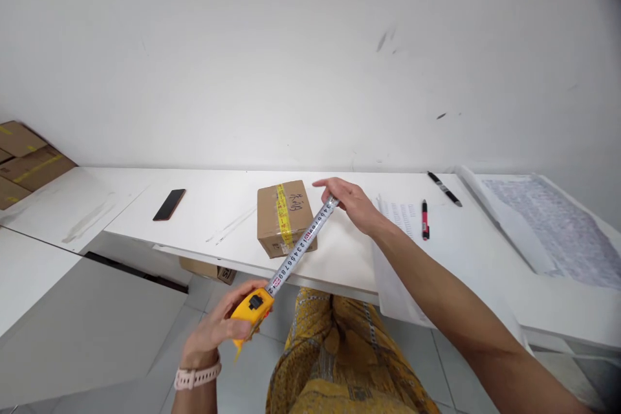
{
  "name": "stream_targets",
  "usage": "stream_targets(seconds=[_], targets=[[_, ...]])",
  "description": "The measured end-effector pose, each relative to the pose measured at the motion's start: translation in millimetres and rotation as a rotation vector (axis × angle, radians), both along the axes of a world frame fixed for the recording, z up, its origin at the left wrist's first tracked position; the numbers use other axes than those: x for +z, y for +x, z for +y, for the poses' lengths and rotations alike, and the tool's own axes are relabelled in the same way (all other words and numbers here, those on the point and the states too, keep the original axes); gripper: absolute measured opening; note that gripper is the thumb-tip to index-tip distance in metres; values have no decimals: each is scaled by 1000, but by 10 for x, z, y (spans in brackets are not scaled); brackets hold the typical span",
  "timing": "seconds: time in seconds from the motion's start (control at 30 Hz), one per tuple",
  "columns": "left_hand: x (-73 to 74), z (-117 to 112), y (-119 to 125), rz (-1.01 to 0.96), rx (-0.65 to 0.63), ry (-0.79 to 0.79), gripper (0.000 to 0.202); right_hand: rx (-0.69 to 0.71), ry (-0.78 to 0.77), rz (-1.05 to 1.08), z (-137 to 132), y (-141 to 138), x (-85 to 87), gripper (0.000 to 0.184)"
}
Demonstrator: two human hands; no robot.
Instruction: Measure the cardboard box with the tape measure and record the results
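White table runs along a white wall; large printed sheets lie at its right end; flattened cartons stacked at far left. Cardboard box, sealed with yellow tape, handwriting on top, sits near the table's front edge, mid-table. Left hand wrapped around the yellow tape measure, held below the table edge over the lap; blade drawn out diagonally up-right, crossing the box's right side. Right hand pinches the blade's end between thumb and fingers, just right of the box. Phone lies left of the box; red pen and black pen to the right.
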State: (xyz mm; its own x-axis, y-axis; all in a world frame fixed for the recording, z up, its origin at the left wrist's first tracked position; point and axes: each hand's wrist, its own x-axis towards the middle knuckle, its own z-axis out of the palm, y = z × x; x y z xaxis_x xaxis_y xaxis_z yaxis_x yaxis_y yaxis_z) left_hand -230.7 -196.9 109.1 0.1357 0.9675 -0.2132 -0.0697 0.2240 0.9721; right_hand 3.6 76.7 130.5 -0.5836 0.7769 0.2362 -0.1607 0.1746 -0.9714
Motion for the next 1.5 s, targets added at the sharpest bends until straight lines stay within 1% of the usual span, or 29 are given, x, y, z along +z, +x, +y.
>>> stream_targets(seconds=[0.07,0.13,0.23,0.3,0.37,0.43,0.57,0.63,0.7,0.77,0.87,1.03,1.17,1.33,1.5], targets=[[-14,44,-127,22,-28,-18,70,3,46,-82,-65,81,-12,41],[19,113,-293,50,-10,1,72,1,43,-155,-108,108,-66,38],[164,281,-589,86,96,51,77,-18,-12,-208,-159,48,-175,38],[281,424,-780,77,140,73,78,-36,-38,-201,-193,-33,-243,38],[373,564,-941,59,126,70,76,-50,-56,-168,-222,-117,-302,39],[424,682,-1064,41,103,40,73,-62,-81,-141,-242,-183,-355,38],[437,835,-1209,5,49,-17,73,-91,-124,-165,-268,-243,-438,36],[429,881,-1240,-2,15,-22,73,-108,-150,-185,-285,-257,-456,38],[423,915,-1241,-1,-4,-27,73,-113,-189,-189,-309,-277,-463,45],[420,945,-1213,14,-12,-27,72,-102,-207,-178,-337,-304,-471,52],[425,1000,-1121,44,-25,-10,68,-97,-192,-170,-374,-348,-499,59],[460,1157,-932,69,-89,-10,63,-106,-223,-145,-355,-345,-582,61],[475,1251,-875,85,-151,-34,64,-78,-292,-124,-313,-288,-639,60],[443,1233,-887,108,-168,-7,64,-106,-269,-98,-314,-281,-654,59],[432,1190,-843,91,-163,-12,69,-107,-264,-99,-330,-284,-635,62]])
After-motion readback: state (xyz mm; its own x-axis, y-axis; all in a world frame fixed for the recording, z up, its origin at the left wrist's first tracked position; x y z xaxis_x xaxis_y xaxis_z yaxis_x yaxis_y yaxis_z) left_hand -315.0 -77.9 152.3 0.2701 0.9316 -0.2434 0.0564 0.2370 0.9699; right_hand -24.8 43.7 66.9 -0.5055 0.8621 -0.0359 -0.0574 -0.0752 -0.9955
